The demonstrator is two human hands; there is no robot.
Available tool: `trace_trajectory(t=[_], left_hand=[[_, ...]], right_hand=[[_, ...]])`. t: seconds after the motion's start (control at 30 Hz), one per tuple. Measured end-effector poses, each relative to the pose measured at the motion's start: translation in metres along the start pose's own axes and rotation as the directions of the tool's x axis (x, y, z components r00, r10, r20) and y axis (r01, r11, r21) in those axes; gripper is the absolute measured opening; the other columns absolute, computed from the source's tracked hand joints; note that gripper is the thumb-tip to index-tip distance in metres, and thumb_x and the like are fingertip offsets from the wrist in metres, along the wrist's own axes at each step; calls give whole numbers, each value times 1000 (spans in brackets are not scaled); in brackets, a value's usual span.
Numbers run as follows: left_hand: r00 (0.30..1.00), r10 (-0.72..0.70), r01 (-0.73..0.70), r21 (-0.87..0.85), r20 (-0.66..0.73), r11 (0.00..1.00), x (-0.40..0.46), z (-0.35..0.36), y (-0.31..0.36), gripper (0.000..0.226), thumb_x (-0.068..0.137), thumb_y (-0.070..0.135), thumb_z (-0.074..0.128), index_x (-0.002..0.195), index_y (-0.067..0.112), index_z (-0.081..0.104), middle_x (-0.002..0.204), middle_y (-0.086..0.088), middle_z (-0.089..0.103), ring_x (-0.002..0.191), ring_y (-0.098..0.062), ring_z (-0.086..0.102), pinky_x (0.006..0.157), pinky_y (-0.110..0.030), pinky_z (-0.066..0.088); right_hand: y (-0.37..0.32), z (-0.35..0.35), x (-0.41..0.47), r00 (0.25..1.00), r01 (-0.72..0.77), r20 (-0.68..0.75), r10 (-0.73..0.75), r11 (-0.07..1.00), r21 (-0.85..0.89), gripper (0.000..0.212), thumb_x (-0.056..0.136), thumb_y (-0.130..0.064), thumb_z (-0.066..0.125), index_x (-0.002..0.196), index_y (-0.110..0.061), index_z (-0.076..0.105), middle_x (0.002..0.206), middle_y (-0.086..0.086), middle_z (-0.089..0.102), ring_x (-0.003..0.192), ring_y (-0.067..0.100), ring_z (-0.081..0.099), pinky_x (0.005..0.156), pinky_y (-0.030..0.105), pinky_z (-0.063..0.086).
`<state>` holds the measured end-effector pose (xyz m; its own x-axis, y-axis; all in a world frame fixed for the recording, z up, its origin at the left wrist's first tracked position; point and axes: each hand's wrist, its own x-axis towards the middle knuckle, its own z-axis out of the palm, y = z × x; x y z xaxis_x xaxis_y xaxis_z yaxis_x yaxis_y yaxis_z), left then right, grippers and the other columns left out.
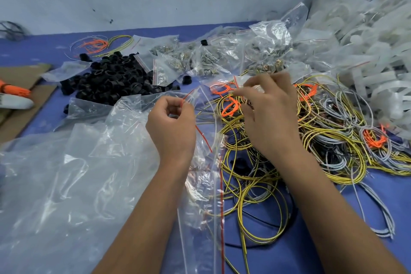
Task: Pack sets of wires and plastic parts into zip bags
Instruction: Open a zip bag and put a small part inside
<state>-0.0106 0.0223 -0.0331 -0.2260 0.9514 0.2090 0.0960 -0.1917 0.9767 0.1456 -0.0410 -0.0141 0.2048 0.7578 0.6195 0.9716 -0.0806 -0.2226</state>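
Note:
My left hand (172, 125) pinches the red-striped mouth of a clear zip bag (206, 104) held above the blue table (44, 49). My right hand (270, 113) pinches the other side of that bag mouth, just above a tangle of yellow, grey and orange wires (322, 138). Orange wire loops (229, 104) lie between the two hands. A pile of black plastic parts (115, 78) sits behind my left hand. More yellow wire loops (260, 211) spread out between my forearms.
Crumpled clear plastic sheeting (66, 173) covers the near left. Small filled zip bags (200, 58) lie at the back centre. A large sack of white plastic strips (367, 51) fills the right. Cardboard (24, 100) lies at the left edge, and a few loose wires (100, 44) at the back left.

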Motion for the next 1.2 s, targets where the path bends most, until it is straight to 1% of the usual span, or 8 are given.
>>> trace_trajectory(t=[0.07,0.17,0.37,0.6,0.73,0.87,1.0,1.2], left_hand=[[1000,-9,9,7,4,1000,0,0,-1,12,86,13,69,76,18,66,64,12,62,55,1,52,52,-12,42],[1000,-11,11,24,17,1000,-1,0,-2,11,86,13,70,77,18,66,66,10,62,55,0,52,52,-13,42],[1000,-14,14,10,0,1000,0,0,-1,13,86,14,69,75,20,65,64,11,62,56,-1,52,52,-13,42],[1000,-17,17,10,-6,1000,2,0,-2,14,85,14,69,73,21,64,63,13,61,56,-1,52,53,-14,42],[1000,-14,14,9,-7,1000,1,0,-2,13,84,14,69,73,20,65,62,14,61,56,1,52,53,-11,41],[1000,-16,16,6,-7,1000,1,0,-2,14,85,14,69,73,20,65,61,15,61,56,1,52,52,-10,41],[1000,2,-2,22,13,1000,0,1,-3,11,86,15,69,76,19,65,67,10,62,57,-1,52,53,-13,43],[991,93,-98,49,99,994,-8,5,-3,11,87,15,70,77,20,66,69,8,65,60,-3,55,57,-15,46]], right_hand=[[-1,5,-2,978,18,207,2,995,-94,37,89,-20,73,124,-32,72,138,-4,57,130,31,34,98,47,31],[0,10,-4,969,0,247,20,997,-82,39,86,-26,78,124,-35,72,142,-3,54,133,31,32,99,47,25],[7,-3,0,992,73,95,-87,987,141,20,84,-13,81,102,-21,78,104,-2,63,106,24,45,91,32,38],[11,-13,-4,879,155,440,-182,983,98,8,89,-42,74,90,-35,77,91,-15,64,98,17,45,83,39,32],[20,-15,3,993,-41,113,34,998,57,9,92,-26,71,94,-19,77,92,2,69,99,29,53,88,41,42],[50,-28,8,892,-450,-108,440,887,-101,24,95,-40,66,105,-18,72,108,14,67,113,38,51,95,43,38],[58,-30,6,794,-592,-11,608,768,-244,53,89,-61,66,118,-17,65,124,19,61,124,43,47,100,51,41],[48,-24,5,855,-508,109,507,861,-19,51,84,-58,76,111,-15,73,101,7,73,95,29,68,85,44,57]])
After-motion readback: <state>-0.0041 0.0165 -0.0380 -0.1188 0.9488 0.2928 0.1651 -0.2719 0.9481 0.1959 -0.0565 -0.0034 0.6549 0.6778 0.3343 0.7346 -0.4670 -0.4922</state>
